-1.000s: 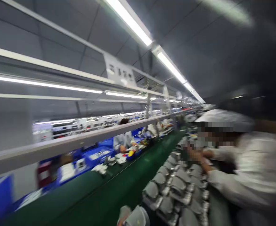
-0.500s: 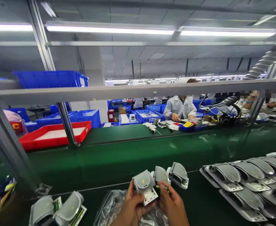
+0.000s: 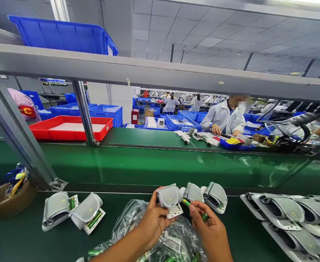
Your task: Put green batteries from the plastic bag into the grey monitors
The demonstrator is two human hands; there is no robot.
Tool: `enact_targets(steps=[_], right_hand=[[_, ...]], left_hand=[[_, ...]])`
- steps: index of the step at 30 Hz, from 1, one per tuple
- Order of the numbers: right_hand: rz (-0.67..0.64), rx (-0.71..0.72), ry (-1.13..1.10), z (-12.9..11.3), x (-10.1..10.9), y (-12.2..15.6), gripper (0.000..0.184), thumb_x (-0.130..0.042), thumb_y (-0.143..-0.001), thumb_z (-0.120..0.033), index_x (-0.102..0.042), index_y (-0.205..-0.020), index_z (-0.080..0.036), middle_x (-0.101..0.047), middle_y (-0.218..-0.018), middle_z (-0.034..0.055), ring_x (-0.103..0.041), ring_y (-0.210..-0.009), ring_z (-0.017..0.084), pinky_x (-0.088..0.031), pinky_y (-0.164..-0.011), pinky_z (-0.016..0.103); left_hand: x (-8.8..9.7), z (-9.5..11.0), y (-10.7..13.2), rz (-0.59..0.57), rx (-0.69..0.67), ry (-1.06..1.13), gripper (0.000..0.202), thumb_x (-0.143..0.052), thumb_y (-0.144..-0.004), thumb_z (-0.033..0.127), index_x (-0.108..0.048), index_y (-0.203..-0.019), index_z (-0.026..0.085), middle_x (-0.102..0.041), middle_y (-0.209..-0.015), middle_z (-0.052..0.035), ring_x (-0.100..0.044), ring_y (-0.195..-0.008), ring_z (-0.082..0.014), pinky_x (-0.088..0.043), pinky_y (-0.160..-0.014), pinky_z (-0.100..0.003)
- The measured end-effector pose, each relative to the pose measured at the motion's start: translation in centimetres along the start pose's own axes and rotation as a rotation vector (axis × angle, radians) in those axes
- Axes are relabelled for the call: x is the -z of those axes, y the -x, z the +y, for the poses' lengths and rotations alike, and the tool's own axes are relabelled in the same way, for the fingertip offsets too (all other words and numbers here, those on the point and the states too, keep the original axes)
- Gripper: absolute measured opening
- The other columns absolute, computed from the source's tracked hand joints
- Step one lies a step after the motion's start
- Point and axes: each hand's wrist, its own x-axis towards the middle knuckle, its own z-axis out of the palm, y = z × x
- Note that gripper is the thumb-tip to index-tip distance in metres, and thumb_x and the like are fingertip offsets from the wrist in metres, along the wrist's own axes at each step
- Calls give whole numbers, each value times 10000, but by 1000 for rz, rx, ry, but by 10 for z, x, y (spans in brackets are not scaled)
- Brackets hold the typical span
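Observation:
My left hand is closed around a grey folded cuff with a white plastic housing at its lower end. Close to its right side, my right hand pinches a narrow green circuit board, apart from the housing as far as I can see. Under both hands lies a clear plastic bag with a white label and green boards inside. Just behind my hands stand two more grey cuffs, one partly hidden and one at its right. On the left, two cuffs have green boards in their housings.
Several stacked grey cuffs cover the right of the bench. A brown round container with tools stands at far left. Beyond a green ledge are a red tray, metal posts and a seated co-worker.
My view has tipped downward, showing more of the bag. The green board in my right hand now shows plainly beside the cuff, which my left hand still holds.

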Motion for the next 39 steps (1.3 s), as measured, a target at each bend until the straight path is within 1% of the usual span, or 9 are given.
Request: enact_targets(steps=[4, 8, 15, 23, 26, 30, 32, 35, 39], right_hand=[[44, -101, -156, -10, -4, 3, 818, -916, -521, -710, -705, -1052, -125, -421, -609, -48, -308, -533, 78, -251, -468, 219], [23, -162, -294, -10, -7, 1, 876, -963, -425, -659, -708, -1054, -105, -436, -639, -50, -275, -539, 57, -236, -455, 196], [-6, -49, -109, 0, -4, 1, 878, -905, -543, -701, -687, -1131, -87, -430, -584, -58, -334, -522, 86, -232, -491, 234], [-18, 40, 73, -7, -5, 6, 833, -809, -582, -810, -696, -1009, -104, -440, -568, -35, -344, -522, 105, -236, -497, 254], [-89, 41, 12, -8, -5, 6, 838, -776, -639, -840, -639, -1050, -122, -380, -514, -72, -299, -480, 92, -210, -474, 241], [-73, -10, -75, -5, -3, 3, 904, -811, -577, -850, -592, -1097, -145, -484, -598, -58, -295, -457, 72, -203, -437, 224], [-96, -43, -78, -2, -2, 2, 942, -802, -587, -848, -607, -1163, -129, -436, -592, -73, -272, -461, 72, -196, -437, 220], [-172, -30, -14, 1, 0, 1, 943, -756, -653, -833, -635, -1215, -86, -339, -537, -90, -277, -476, 95, -233, -460, 235], [-154, 151, 173, 4, 2, 2, 758, -758, -732, -734, -668, -1163, -117, -547, -671, 5, -474, -591, 154, -389, -546, 272]], left_hand=[[-1, 0, 1, 10, 4, -14, 916, -700, -560, 83, -378, -1403, 236, -659, -1252, -120, -697, -1032, -261, -576, -907, -407], [-1, -2, 2, 0, 9, -43, 916, -712, -561, 108, -378, -1406, 228, -646, -1266, -126, -694, -989, -245, -567, -883, -385], [-2, -4, 4, -56, 18, -103, 888, -703, -585, 130, -391, -1407, 247, -619, -1357, -128, -697, -1056, -255, -556, -894, -371], [-1, -3, 2, -36, 16, -120, 856, -695, -590, 132, -395, -1383, 248, -630, -1336, -120, -698, -1061, -253, -556, -921, -379], [2, -5, -1, -9, 7, -91, 863, -684, -583, 117, -379, -1381, 236, -621, -1335, -135, -699, -1054, -259, -565, -929, -407], [3, -6, -3, 47, 18, -44, 881, -683, -566, 86, -367, -1378, 218, -626, -1295, -152, -701, -1021, -267, -584, -928, -455], [3, -6, -4, 45, 24, -53, 869, -684, -568, 81, -379, -1369, 223, -632, -1287, -143, -697, -1032, -266, -588, -925, -445], [4, -7, -4, 17, 27, -91, 861, -673, -575, 95, -386, -1374, 240, -628, -1311, -127, -691, -1066, -270, -586, -910, -417], [5, -7, -3, -7, 32, -104, 889, -621, -543, 91, -395, -1389, 241, -620, -1334, -116, -688, -1073, -265, -578, -906, -391]])
